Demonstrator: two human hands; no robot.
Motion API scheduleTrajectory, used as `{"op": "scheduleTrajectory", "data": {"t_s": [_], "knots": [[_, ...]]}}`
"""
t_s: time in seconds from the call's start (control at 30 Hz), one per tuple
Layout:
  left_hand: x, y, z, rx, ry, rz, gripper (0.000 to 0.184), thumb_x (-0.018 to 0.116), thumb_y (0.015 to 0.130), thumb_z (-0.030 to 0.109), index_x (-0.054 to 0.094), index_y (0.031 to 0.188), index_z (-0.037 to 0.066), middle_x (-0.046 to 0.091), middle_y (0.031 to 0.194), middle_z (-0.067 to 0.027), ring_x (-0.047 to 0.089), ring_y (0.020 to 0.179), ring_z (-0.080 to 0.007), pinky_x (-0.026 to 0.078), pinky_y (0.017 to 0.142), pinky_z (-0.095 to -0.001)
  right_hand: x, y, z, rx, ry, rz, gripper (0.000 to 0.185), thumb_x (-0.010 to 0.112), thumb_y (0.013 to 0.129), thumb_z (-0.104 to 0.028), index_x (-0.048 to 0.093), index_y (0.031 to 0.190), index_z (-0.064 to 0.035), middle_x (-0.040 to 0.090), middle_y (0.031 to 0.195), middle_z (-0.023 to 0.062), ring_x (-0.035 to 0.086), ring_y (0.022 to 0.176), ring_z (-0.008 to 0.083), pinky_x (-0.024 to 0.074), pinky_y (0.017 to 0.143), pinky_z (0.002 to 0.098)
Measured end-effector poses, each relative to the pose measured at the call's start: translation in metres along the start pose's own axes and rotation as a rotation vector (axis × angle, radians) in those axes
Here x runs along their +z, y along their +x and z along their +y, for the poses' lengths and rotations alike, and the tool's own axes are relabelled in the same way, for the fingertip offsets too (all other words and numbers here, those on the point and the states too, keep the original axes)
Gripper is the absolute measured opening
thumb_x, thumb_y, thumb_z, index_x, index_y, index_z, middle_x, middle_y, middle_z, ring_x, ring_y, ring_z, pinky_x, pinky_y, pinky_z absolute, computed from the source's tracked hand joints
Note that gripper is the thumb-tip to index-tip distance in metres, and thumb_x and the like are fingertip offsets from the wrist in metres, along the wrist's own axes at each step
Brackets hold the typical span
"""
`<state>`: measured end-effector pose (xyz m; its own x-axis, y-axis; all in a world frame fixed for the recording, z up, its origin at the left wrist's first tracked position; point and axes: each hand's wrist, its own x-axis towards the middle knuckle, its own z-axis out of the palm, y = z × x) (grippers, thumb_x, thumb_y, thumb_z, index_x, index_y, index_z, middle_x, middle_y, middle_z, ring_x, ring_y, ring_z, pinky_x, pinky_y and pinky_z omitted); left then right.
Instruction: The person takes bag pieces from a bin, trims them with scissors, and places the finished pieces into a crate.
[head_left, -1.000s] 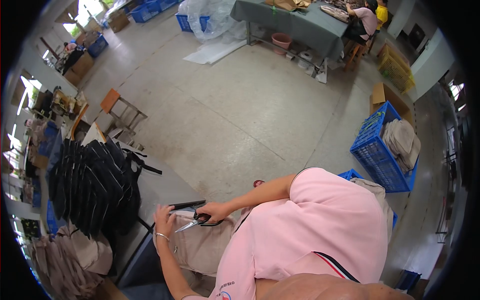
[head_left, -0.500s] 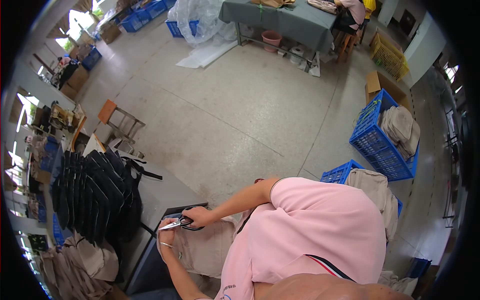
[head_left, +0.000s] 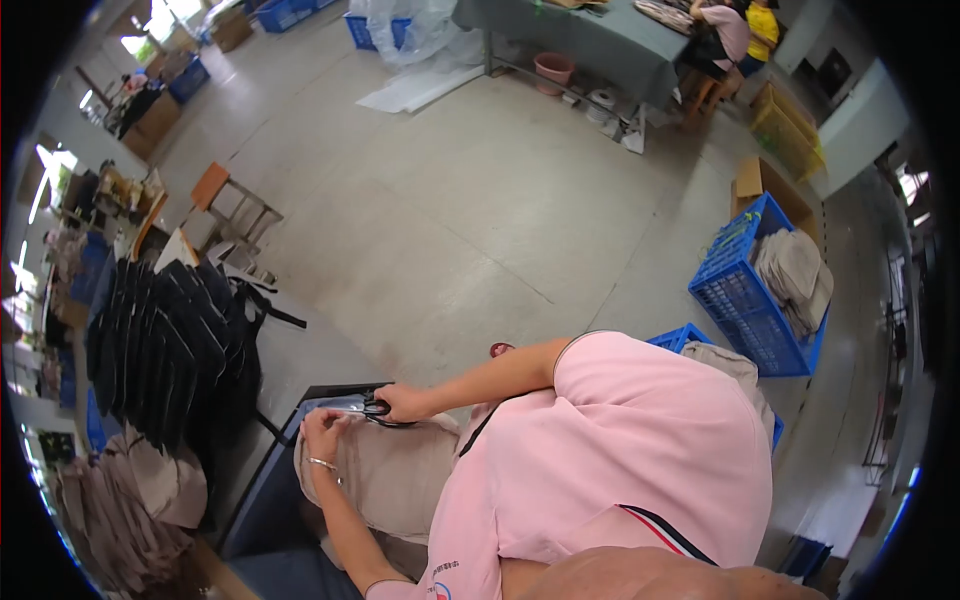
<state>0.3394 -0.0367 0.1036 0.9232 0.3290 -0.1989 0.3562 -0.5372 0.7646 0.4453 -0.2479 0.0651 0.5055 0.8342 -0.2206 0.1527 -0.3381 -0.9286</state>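
Observation:
My right hand point(head_left: 405, 403) grips a pair of scissors point(head_left: 376, 408) with black handles, its blades pointing left toward my other hand. My left hand point(head_left: 325, 428), with a bracelet at the wrist, pinches the upper left edge of a beige fabric piece point(head_left: 385, 470). That piece looks like a sewn bag part and spreads between my arms and my pink shirt, over a dark table surface point(head_left: 262, 515). The blade tips lie close to my left fingertips; whether they touch cloth or thread is too small to tell.
A pile of black fabric pieces point(head_left: 165, 360) lies on the grey table to the left, with beige pieces point(head_left: 125, 510) below it. Blue crates point(head_left: 755, 290) holding beige fabric stand at right. A wooden chair point(head_left: 232, 205) and a covered table point(head_left: 590, 45) with seated people are farther off.
The scissors have swung from across my left hand to beside its fingertips. Both hands and the fabric sit slightly farther left in view, and the camera view has shifted.

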Motion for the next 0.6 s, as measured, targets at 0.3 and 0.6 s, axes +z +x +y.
{"op": "scheduleTrajectory", "data": {"t_s": [0.3, 0.6], "knots": [[-0.009, 0.005, -0.009, 0.006, -0.008, -0.095, 0.017, 0.072, 0.067, 0.011, 0.071, 0.084, 0.006, 0.066, 0.080, -0.0054, 0.062, 0.081, -0.0198, 0.046, 0.076, -0.0309, -0.008, -0.024, 0.014, -0.106, -0.038, 0.017, 0.019, 0.065, 0.071, -0.015, 0.053, 0.080, -0.0040, 0.060, 0.076, 0.0141, 0.058, 0.073, 0.0314, 0.0424, 0.063, 0.0426], [0.000, 0.004, -0.014, 0.075, 0.113, 0.022, 0.016, 0.070, 0.068, 0.001, 0.070, 0.085, 0.001, 0.066, 0.079, -0.0046, 0.062, 0.072, -0.0144, 0.049, 0.069, -0.0267, -0.001, -0.012, -0.004, -0.153, -0.102, 0.086, 0.021, 0.065, 0.070, -0.017, 0.056, 0.085, -0.0050, 0.062, 0.082, 0.0154, 0.061, 0.082, 0.0354, 0.0453, 0.069, 0.0452]]}}
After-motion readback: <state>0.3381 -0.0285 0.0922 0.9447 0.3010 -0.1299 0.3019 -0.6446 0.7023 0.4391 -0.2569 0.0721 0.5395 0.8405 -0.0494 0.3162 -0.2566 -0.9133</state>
